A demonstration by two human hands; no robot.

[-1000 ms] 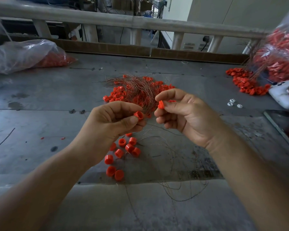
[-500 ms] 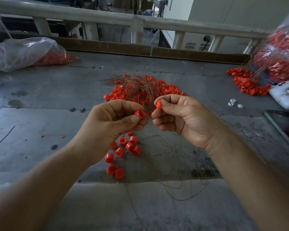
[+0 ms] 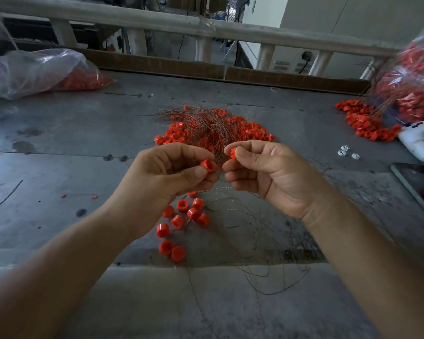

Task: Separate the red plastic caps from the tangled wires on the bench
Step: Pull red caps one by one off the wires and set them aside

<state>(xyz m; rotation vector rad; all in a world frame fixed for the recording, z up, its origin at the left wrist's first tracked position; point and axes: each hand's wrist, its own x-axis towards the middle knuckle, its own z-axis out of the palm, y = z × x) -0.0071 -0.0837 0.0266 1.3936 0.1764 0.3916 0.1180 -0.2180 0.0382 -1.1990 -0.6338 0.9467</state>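
Observation:
My left hand (image 3: pixel 167 177) pinches a red cap (image 3: pixel 208 165) between thumb and forefinger. My right hand (image 3: pixel 267 174) pinches a second red piece (image 3: pixel 233 153) a little to the right of it. Both hands hover above the grey bench (image 3: pixel 59 148). Behind them lies a pile of red caps tangled with thin coppery wires (image 3: pixel 211 128). Below my hands sits a loose group of separated caps (image 3: pixel 181 221). Thin wires (image 3: pixel 267 253) curl across the bench near its front edge.
A clear bag with red caps (image 3: pixel 39 72) lies at the back left. Another full bag (image 3: pixel 414 81) stands at the right, with spilled caps (image 3: pixel 362 121) beside it. A white device (image 3: pixel 419 140), small white parts (image 3: pixel 345 152) and a dark phone (image 3: pixel 419 187) lie at the right.
My two hands have drawn closer together, and the piece in my right hand has come nearer to the cap in my left hand. The piles have not moved.

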